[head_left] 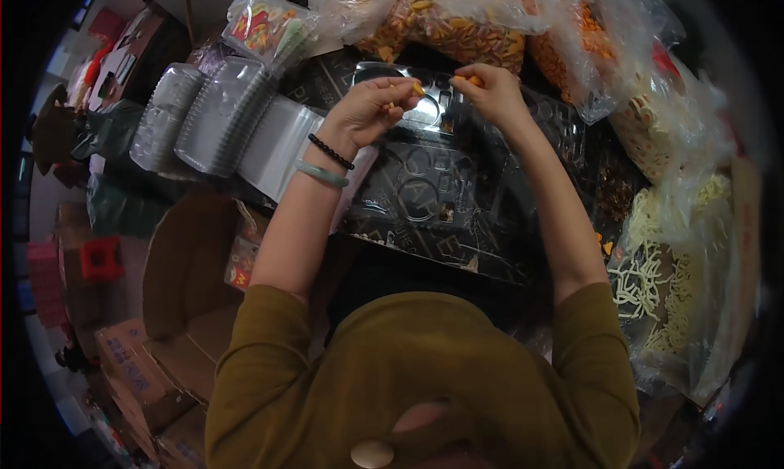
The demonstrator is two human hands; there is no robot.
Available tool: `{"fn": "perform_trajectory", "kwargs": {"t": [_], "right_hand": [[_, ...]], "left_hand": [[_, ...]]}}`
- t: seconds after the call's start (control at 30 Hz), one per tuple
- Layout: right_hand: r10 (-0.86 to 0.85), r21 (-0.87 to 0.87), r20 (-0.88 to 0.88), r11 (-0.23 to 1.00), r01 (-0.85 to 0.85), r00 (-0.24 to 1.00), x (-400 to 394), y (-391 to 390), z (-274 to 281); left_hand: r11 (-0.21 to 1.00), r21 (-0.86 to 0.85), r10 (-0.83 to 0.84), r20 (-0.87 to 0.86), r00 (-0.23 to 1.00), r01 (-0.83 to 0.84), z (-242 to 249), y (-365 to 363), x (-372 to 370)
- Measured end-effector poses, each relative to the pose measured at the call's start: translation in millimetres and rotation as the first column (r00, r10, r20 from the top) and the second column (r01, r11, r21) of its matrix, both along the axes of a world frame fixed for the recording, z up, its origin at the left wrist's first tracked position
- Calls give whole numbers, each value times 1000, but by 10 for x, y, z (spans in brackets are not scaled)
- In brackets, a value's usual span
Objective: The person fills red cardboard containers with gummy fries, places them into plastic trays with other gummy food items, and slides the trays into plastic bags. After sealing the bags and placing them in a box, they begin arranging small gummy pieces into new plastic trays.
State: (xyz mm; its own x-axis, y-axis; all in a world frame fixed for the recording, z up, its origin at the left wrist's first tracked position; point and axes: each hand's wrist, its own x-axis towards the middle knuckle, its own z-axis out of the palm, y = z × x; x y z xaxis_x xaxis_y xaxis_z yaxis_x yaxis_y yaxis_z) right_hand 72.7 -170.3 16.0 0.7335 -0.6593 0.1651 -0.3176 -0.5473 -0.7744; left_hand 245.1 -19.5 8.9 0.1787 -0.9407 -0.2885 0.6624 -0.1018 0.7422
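Note:
My left hand (pixel 371 108), with a black bead bracelet and a pale green bangle at its wrist, pinches a small orange-yellow piece (pixel 417 88). My right hand (pixel 490 93) has its fingers closed on another small orange-yellow piece (pixel 475 81). Both hands hover over a clear plastic tray (pixel 445 114) with moulded compartments, one at each side of it. Nearer my body, a second clear tray (pixel 418 187) with round and square hollows lies on the dark printed table surface (pixel 482 253).
Bags of small coloured pieces (pixel 465 40) line the far edge. Stacked clear containers (pixel 224 114) stand left, beside plastic sleeves (pixel 282 146). A bag of pale strips (pixel 653 281) lies right. An open cardboard box (pixel 184 265) is at lower left.

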Motion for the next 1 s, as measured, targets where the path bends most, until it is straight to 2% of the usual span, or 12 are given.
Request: {"fn": "perform_trajectory", "kwargs": {"t": [0.1,0.2,0.23,0.33,0.53,0.63,0.73,0.8,0.87,0.93,1.0], "right_hand": [[93,-225,-123,967,-119,988,318,-207,-196],[113,11,-110,994,-112,988,364,-283,-183],[84,-113,-88,989,-94,993,371,-325,-236],[5,-154,-46,988,-12,999,346,-277,-244],[105,-399,-13,911,-102,994,356,-302,-391],[115,-179,0,977,-113,993,325,-254,-226],[-25,-126,92,991,36,995,199,-261,-188],[-59,141,148,989,38,987,99,-330,-230],[-117,422,149,906,44,982,-68,-219,-74],[-133,558,110,828,50,985,-251,-235,-87],[-131,656,119,754,21,984,-466,-213,-62]], "left_hand": [[999,10,-41,128,991,40,-36,-45,-24],[997,72,-8,263,965,-11,-43,-105,-41],[994,93,28,306,952,-59,-42,-152,-68],[990,124,-2,483,876,-67,-79,-304,-92],[987,155,-61,547,835,-30,-183,-466,-94],[985,172,-88,597,798,-20,-172,-501,-87],[984,168,-74,676,733,-56,-145,-526,-147],[985,153,-60,725,687,-75,-222,-622,-158],[975,174,-64,815,576,-138,-233,-706,-205],[975,127,-30,892,452,-184,-303,-779,-223],[982,54,-16,979,203,-180,-363,-821,-241]]}}
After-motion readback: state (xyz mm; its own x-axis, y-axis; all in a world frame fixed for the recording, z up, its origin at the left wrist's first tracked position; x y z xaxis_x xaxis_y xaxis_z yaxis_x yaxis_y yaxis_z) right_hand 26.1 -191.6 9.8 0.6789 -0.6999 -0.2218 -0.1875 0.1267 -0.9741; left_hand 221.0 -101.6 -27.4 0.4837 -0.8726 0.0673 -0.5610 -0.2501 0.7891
